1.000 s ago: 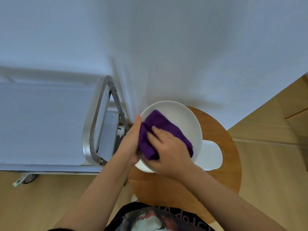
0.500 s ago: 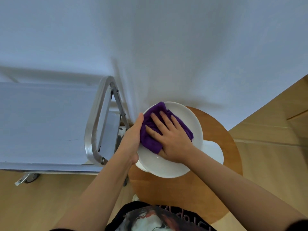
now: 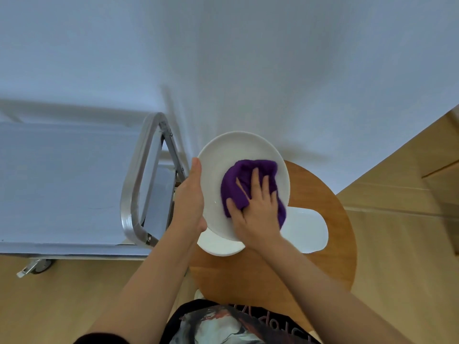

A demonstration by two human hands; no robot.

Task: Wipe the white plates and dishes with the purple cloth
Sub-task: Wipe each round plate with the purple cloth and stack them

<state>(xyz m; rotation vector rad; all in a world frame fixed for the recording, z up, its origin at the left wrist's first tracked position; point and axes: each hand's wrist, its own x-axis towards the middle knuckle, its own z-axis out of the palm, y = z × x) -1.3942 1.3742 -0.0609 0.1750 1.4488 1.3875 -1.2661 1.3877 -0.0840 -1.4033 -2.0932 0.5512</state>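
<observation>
Wiping a held plate: right hand on purple cloth, left hand holding the rim.

White plate (image 3: 238, 155) is held tilted up off the round wooden table (image 3: 330, 249), frame centre. Left hand (image 3: 190, 204) grips its rim at 9 o'clock, thumb along the edge, the other fingers hidden behind the plate. Right hand (image 3: 257, 209) lies flat with fingers spread and straight, pressing the purple cloth (image 3: 244, 180) against the plate face; cloth is bunched, covering the plate's centre to 4 o'clock. Under the held plate, two more white dishes on the table: one (image 3: 218, 245) poking out at 6 o'clock, another (image 3: 308, 229) at 4 o'clock. Metal-framed cart (image 3: 134, 194) sits at 9 o'clock of the table, just beside it.
</observation>
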